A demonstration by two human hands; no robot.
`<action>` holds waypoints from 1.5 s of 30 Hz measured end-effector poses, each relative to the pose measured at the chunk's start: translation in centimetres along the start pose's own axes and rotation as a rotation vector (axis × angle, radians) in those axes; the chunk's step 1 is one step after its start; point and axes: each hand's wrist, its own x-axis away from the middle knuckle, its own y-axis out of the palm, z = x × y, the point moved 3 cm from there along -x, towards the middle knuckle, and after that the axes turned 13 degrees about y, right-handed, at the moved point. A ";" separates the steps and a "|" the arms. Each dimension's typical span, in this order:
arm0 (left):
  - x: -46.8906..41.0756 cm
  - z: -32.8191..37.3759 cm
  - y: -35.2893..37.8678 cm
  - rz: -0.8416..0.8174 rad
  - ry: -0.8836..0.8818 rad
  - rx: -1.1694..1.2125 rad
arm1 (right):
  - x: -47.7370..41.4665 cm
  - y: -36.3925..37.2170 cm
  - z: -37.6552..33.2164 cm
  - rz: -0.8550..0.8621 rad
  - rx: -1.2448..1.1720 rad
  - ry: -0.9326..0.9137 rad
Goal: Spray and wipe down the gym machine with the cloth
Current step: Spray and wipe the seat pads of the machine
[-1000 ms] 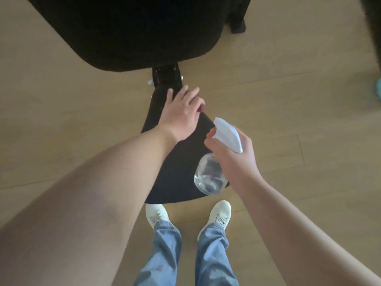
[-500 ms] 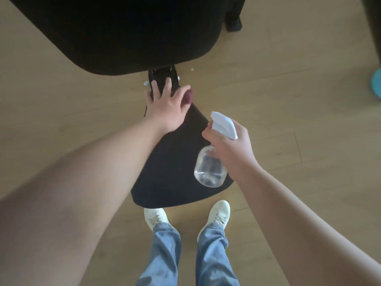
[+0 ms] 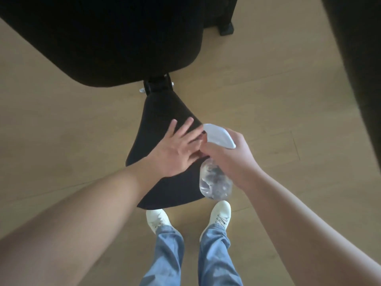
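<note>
The gym machine's black seat pad [image 3: 165,112] lies below me, narrow end toward the large black back pad [image 3: 103,38]. My left hand [image 3: 177,149] presses flat on the seat's right side, fingers spread, over a dark red cloth [image 3: 203,132] of which only a sliver shows by the fingertips. My right hand [image 3: 231,159] grips a clear spray bottle [image 3: 214,182] by its neck, white trigger head on top, hanging over the seat's right edge. The two hands touch.
A black hinge bracket [image 3: 156,84] joins the seat to the back pad. Light wooden floor surrounds the machine. My white shoes [image 3: 219,215] and jeans stand at the seat's near edge. A dark upright part [image 3: 360,79] runs along the right side.
My left hand has slid from the seat's narrow far end by the bracket back toward me, to the middle right of the pad. The right hand with the bottle has stayed beside it.
</note>
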 end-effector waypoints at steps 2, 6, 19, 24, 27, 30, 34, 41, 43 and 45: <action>-0.7 -3.2 -1.3 0.050 -0.294 -0.056 | -0.3 -0.2 0.0 0.027 -0.050 0.022; -2.5 -7.7 -3.3 0.180 -0.679 -0.157 | -1.1 -0.4 0.5 0.085 -0.038 0.018; 10.4 7.1 2.6 0.054 -0.174 0.074 | 0.0 1.7 0.8 0.049 -0.192 0.089; 8.0 6.0 2.6 -0.018 -0.384 0.042 | -0.3 3.9 -0.2 0.030 -0.073 0.034; 6.3 3.5 1.3 0.086 -0.490 0.044 | -1.0 4.8 -0.7 0.021 -0.044 -0.015; 4.8 -1.0 0.7 0.148 -0.612 -0.017 | -1.8 4.8 -0.6 0.039 -0.015 -0.019; 2.2 -8.4 -1.7 0.202 -0.701 -0.026 | -2.9 5.1 -0.7 0.071 0.056 -0.024; 3.7 -8.1 -2.4 0.395 -0.829 0.208 | -3.5 7.0 -1.7 0.046 0.032 -0.042; 6.2 -5.7 -1.7 0.462 -0.911 0.285 | -3.0 7.6 -1.9 0.017 0.009 -0.047; 8.9 -3.7 -0.7 0.449 -1.071 0.399 | -2.3 8.2 -2.2 0.002 -0.021 -0.032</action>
